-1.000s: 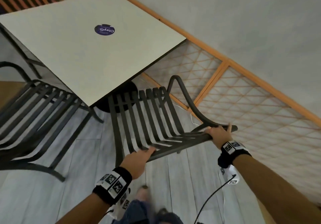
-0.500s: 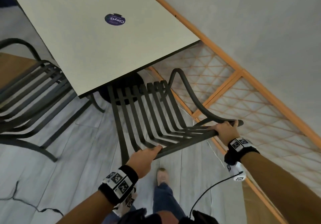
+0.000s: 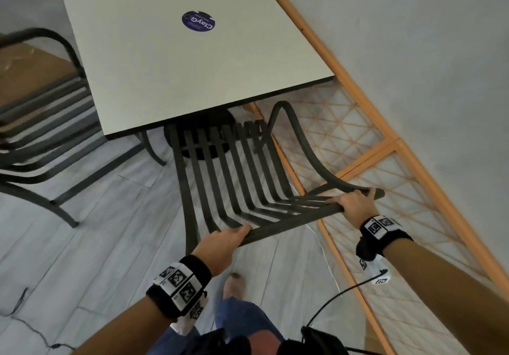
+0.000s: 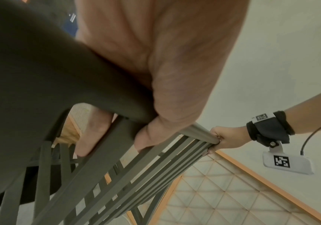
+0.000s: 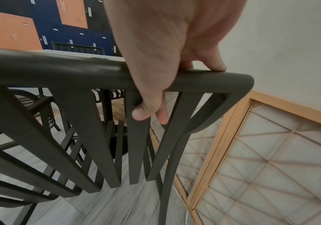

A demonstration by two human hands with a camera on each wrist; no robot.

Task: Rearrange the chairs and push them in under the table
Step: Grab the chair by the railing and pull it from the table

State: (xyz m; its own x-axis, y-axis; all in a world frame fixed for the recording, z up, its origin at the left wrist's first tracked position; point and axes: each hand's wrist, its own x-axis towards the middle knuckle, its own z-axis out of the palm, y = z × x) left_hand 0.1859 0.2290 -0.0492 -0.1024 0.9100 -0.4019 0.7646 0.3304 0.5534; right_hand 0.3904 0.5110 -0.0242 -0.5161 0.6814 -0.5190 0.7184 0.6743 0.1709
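A dark grey slatted chair (image 3: 242,178) faces the cream square table (image 3: 176,60), its seat front tucked under the table's near edge. My left hand (image 3: 220,244) grips the left end of the chair's top rail (image 4: 63,85). My right hand (image 3: 354,203) grips the right end of the rail (image 5: 204,80), fingers curled over it and thumb beneath, also seen as the right hand (image 4: 227,139) from the left wrist. A second dark slatted chair (image 3: 41,123) stands at the table's left side, partly under it.
A wall with an orange-framed lattice panel (image 3: 385,178) runs close along the right of the chair. The table's round black base (image 3: 201,137) sits under the top. A purple sticker (image 3: 199,22) lies on the table. My foot (image 3: 234,286) and a black cable (image 3: 330,310) are below.
The chair has slid forward toward the table, its seat front now under the table edge. Both hands kept their grip on the top rail and moved with it.
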